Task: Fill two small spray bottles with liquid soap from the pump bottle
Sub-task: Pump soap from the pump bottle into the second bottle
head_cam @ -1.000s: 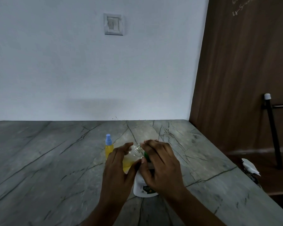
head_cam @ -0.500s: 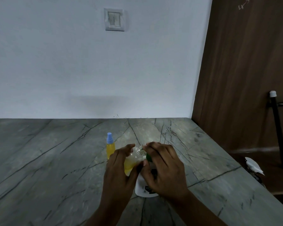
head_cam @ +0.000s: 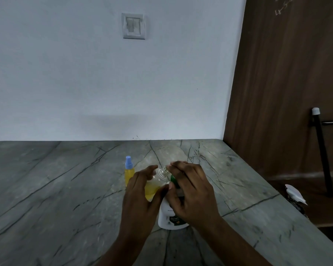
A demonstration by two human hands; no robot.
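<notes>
Grey counter [head_cam: 46,189], spray bottle [head_cam: 155,182] neck tilted rightward

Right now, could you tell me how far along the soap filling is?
Done: the small blue-capped spray bottle stands closed, holding yellow liquid. In hand: the left hand tilts an uncapped clear bottle, partly yellow, toward the white pump bottle with the green head, which the right hand grips. Left: finishing and capping it.

Low in the middle of the frame the pump bottle [head_cam: 168,216] stands on the counter [head_cam: 46,189]. The right hand [head_cam: 190,191] grips its top. Just left, the left hand [head_cam: 140,196] holds the open spray bottle [head_cam: 159,178], tilted. The capped spray bottle [head_cam: 128,170] stands behind, further left.
</notes>
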